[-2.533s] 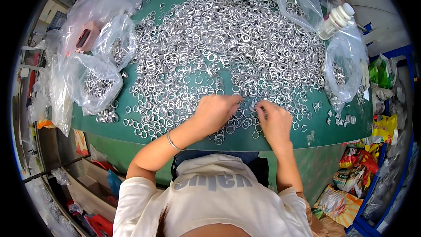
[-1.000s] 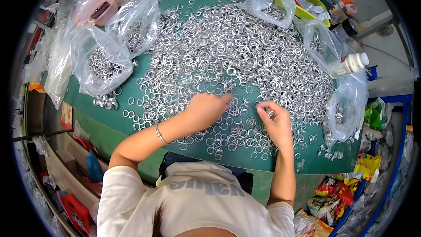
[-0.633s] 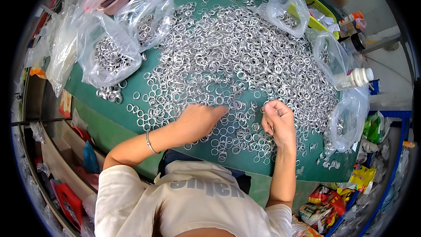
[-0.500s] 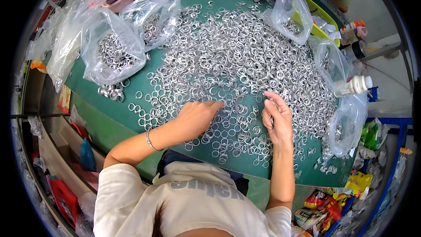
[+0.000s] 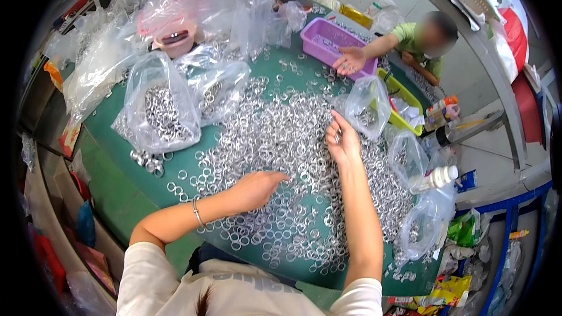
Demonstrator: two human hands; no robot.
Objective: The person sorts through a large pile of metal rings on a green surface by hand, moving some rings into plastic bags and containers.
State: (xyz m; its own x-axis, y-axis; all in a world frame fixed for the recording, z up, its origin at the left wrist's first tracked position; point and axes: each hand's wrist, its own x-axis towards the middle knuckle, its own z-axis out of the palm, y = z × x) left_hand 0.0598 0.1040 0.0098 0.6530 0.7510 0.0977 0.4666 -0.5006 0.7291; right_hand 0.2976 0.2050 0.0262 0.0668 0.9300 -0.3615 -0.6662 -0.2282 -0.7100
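Observation:
A broad heap of loose silver metal rings (image 5: pixel 275 131) covers the middle of the green table (image 5: pixel 111 140). My left hand (image 5: pixel 254 192) is closed over the heap's near left part, fingertips pressed together among the rings; whatever they pinch is hidden. My right hand (image 5: pixel 344 143) is raised over the right side of the heap. Its fingers curl around some silver metal rings, partly seen between fingers and palm, while the index finger points up. Across the table, a co-worker's hand (image 5: pixel 350 61) is held out palm up with a few small rings on it.
Clear bags of rings stand at left (image 5: pixel 161 108) and beyond my right hand (image 5: pixel 369 108). A purple basket (image 5: pixel 316 32), a yellow-green tray (image 5: pixel 404 120) and the co-worker (image 5: pixel 430 41) are at the far right. A white bottle (image 5: pixel 434 179) lies by the right edge. A pink bowl (image 5: pixel 178 47) sits far left.
The view has tilted up, showing more of the co-worker and purple basket. My right hand has reached farther forward toward the co-worker's hand; my left hand stays at the heap.

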